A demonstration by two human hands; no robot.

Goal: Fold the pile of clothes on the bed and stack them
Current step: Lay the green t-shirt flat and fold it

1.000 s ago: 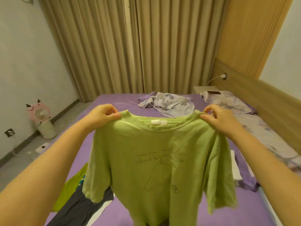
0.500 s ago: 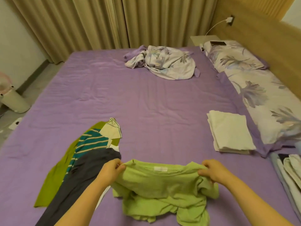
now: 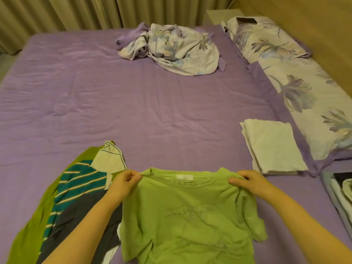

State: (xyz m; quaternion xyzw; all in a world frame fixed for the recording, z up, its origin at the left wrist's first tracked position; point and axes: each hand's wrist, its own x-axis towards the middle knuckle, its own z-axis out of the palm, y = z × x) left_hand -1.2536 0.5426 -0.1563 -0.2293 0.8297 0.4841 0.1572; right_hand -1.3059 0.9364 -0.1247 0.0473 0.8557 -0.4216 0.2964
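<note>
A light green T-shirt (image 3: 182, 212) lies spread on the purple bed (image 3: 133, 103) close to me, collar away from me, with dark writing on it. My left hand (image 3: 123, 182) pinches its left shoulder and my right hand (image 3: 247, 182) pinches its right shoulder. The right sleeve is bunched. To the left lies a pile of unfolded clothes (image 3: 72, 202): a teal striped shirt, a dark garment and an olive green one. A folded white garment (image 3: 272, 145) rests at the right.
A crumpled floral sheet (image 3: 171, 46) lies at the far side of the bed. Floral pillows (image 3: 297, 82) run along the wooden headboard (image 3: 314, 27) at right. More folded cloth (image 3: 341, 187) shows at the right edge. Curtains (image 3: 76, 12) hang beyond.
The T-shirt, held up in the air a second ago, has come down onto the bed. It was bunched half a second ago and is now pulled out flatter, both hands holding the shoulders throughout.
</note>
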